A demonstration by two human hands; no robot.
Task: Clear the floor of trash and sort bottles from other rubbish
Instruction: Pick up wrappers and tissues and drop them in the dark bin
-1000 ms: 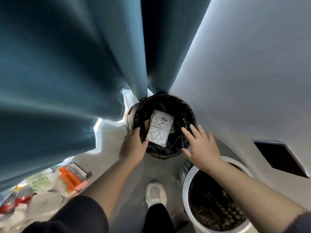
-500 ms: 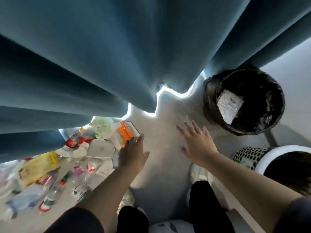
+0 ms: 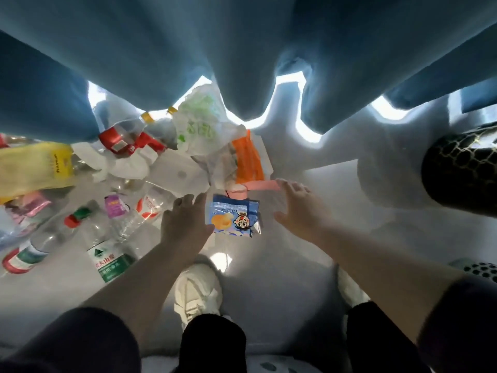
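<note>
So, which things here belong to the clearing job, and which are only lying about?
Job: blue snack packet, green-label water bottle, red-label bottle, white plastic bag, orange wrapper, yellow bag.
Not the job: blue curtain, white shoe.

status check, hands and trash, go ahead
Left hand open, empty; right hand open, empty. Blue snack packet on floor between them, not gripped. Pink wrapper at its top edge. Bottles lie further left.

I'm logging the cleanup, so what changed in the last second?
The person turned from the black bin, now at the right edge, to the litter pile. Left hand and right hand left the bin and hover either side of a blue snack packet. Both stay empty, open.
</note>
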